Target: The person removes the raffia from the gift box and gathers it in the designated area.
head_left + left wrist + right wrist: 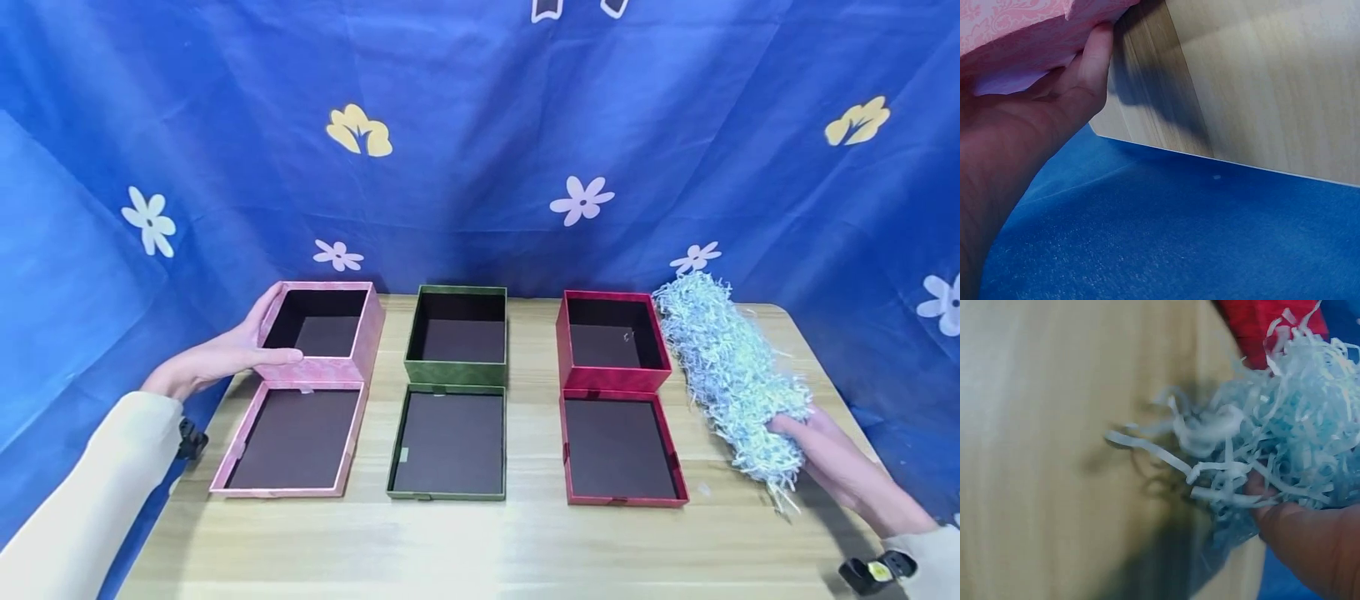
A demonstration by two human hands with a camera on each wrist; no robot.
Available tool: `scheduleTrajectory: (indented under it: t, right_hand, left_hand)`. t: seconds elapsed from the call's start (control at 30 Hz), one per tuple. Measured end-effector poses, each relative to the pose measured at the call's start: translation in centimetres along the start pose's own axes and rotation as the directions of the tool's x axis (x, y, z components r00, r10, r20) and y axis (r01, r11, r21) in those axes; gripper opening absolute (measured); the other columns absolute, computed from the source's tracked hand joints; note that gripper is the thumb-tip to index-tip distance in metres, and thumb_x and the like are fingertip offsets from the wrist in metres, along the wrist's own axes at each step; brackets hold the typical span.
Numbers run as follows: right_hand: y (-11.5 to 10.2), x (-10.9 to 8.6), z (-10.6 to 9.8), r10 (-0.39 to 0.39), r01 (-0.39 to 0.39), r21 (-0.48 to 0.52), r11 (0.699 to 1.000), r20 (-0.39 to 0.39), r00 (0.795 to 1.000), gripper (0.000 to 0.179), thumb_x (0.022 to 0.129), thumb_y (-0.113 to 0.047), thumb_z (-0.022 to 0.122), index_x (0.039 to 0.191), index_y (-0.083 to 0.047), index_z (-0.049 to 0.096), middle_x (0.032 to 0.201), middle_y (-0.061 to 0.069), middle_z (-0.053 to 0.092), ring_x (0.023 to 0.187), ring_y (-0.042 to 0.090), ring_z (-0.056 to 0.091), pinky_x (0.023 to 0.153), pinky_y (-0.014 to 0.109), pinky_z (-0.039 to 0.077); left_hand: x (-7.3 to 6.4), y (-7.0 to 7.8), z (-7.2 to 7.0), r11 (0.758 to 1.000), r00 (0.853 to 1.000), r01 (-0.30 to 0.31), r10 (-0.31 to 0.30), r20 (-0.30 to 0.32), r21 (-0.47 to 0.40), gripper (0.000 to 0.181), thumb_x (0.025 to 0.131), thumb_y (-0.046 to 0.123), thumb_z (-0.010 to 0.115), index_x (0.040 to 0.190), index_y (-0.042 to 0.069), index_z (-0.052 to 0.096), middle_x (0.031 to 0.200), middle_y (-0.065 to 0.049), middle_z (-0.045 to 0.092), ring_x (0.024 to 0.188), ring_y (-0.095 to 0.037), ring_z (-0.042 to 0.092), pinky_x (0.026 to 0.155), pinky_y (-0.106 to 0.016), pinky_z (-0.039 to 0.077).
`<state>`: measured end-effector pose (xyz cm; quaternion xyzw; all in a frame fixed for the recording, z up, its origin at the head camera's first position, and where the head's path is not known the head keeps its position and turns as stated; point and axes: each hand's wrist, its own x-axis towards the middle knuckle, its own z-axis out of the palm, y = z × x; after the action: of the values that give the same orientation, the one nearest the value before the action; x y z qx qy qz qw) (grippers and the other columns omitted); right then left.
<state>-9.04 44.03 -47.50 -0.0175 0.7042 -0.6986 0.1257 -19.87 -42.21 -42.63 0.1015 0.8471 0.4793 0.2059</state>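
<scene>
At the left stands a pink patterned box (pixel 352 367), its dark inside facing up. My left hand (pixel 232 346) grips its left side, the thumb lying along the front wall near the rim; the left wrist view shows the hand (pixel 1054 106) against the pink wall (pixel 1016 37). On the right, my right hand (pixel 832 458) holds the near end of a long bundle of pale blue shredded paper (pixel 731 379). Loose strands (pixel 1216 469) hang off it in the right wrist view, where the thumb (pixel 1310 537) presses into the paper.
A green box (pixel 457 371) and a red box (pixel 611 379) stand open in the same row. Before each box lies its upturned lid: pink (pixel 348 454), green (pixel 450 497), red (pixel 630 502). Small paper scraps lie in the red box. Blue cloth (pixel 465 150) hangs behind the wooden table (pixel 450 550).
</scene>
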Motion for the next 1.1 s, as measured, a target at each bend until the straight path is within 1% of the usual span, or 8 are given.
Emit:
scheduleTrajectory:
  t: [0.2,0.3,0.4,0.47,0.53,0.73,0.93,1.1]
  right_hand:
    - [1.5,-0.1,0.6,0.059,-0.070,-0.169,0.983,-0.072,0.996,0.047,0.112,0.000,0.053,0.155,-0.009,0.036,0.132,-0.021,0.060,0.113,-0.008,0.056,0.091,0.015,0.051]
    - [1.5,-0.2,1.0,0.086,-0.116,-0.332,0.936,-0.102,0.991,0.069,0.115,-0.013,0.055,0.168,0.006,0.015,0.158,0.005,0.050,0.131,-0.002,0.050,0.097,0.012,0.045]
    - [1.0,-0.3,1.4,0.106,-0.150,-0.475,0.867,-0.119,0.987,0.089,0.116,-0.026,0.056,0.170,0.007,-0.007,0.174,0.033,0.011,0.159,0.029,0.025,0.123,0.036,0.033]
    - [0.5,-0.4,1.6,0.079,-0.134,-0.545,0.828,-0.125,0.989,0.093,0.115,-0.027,0.059,0.170,0.006,-0.008,0.170,0.043,0.001,0.157,0.056,0.010,0.125,0.063,0.024]
    - [0.0,-0.5,1.8,0.037,-0.109,-0.618,0.779,-0.128,0.991,0.095,0.113,-0.029,0.061,0.171,0.005,-0.006,0.168,0.048,0.000,0.152,0.069,0.005,0.113,0.085,0.016]
    - [-1.2,-0.7,2.4,-0.064,-0.059,-0.784,0.618,-0.126,0.990,0.099,0.107,-0.035,0.069,0.168,0.014,0.008,0.159,0.053,0.016,0.143,0.073,0.021,0.102,0.089,0.027]
    - [-2.3,-1.1,3.0,-0.188,0.055,-0.829,0.557,-0.062,0.980,0.104,0.096,-0.030,0.083,0.168,0.009,0.019,0.158,0.047,0.028,0.139,0.070,0.032,0.094,0.087,0.034]
    - [-3.5,-1.2,3.2,-0.249,0.132,-0.846,0.517,-0.002,0.968,0.106,0.091,-0.030,0.089,0.172,-0.006,0.024,0.166,0.037,0.029,0.144,0.067,0.031,0.091,0.093,0.029]
  left_hand:
    - [0.3,0.0,0.0,1.000,1.000,0.006,-0.006,0.000,0.000,0.122,0.103,0.017,0.074,0.170,0.037,-0.025,0.176,0.011,-0.031,0.161,-0.029,-0.028,0.119,-0.081,-0.004]
    - [0.2,-0.2,0.0,1.000,1.000,-0.012,0.012,0.006,-0.017,0.121,0.103,0.012,0.073,0.170,0.035,-0.025,0.176,0.010,-0.031,0.160,-0.029,-0.029,0.119,-0.081,-0.004]
    - [0.1,-0.3,-0.1,0.999,1.000,-0.023,0.023,0.007,-0.023,0.121,0.103,0.011,0.073,0.171,0.035,-0.025,0.176,0.011,-0.030,0.161,-0.028,-0.028,0.119,-0.080,-0.004]
    - [0.1,-0.4,-0.1,1.000,1.000,-0.020,0.021,0.009,-0.023,0.121,0.103,0.011,0.073,0.170,0.035,-0.025,0.176,0.011,-0.031,0.160,-0.028,-0.029,0.119,-0.080,-0.004]
    - [0.0,-0.5,-0.2,1.000,1.000,-0.011,0.011,0.010,-0.021,0.122,0.103,0.013,0.073,0.170,0.036,-0.025,0.175,0.013,-0.031,0.160,-0.027,-0.029,0.120,-0.079,-0.004]
    - [-0.3,-0.4,-0.6,1.000,1.000,0.000,0.000,0.008,-0.011,0.121,0.104,0.013,0.073,0.171,0.035,-0.025,0.176,0.014,-0.030,0.161,-0.024,-0.028,0.121,-0.077,-0.003]
    - [-1.8,0.8,-0.3,0.996,0.999,0.031,-0.029,-0.034,0.087,0.116,0.107,0.023,0.071,0.171,0.035,-0.024,0.178,0.005,-0.027,0.162,-0.034,-0.022,0.120,-0.079,0.003]
    - [-3.4,2.3,0.3,0.981,0.995,0.050,-0.032,-0.100,0.189,0.114,0.107,0.031,0.070,0.171,0.034,-0.024,0.179,-0.024,-0.013,0.160,-0.057,-0.004,0.113,-0.086,0.016]
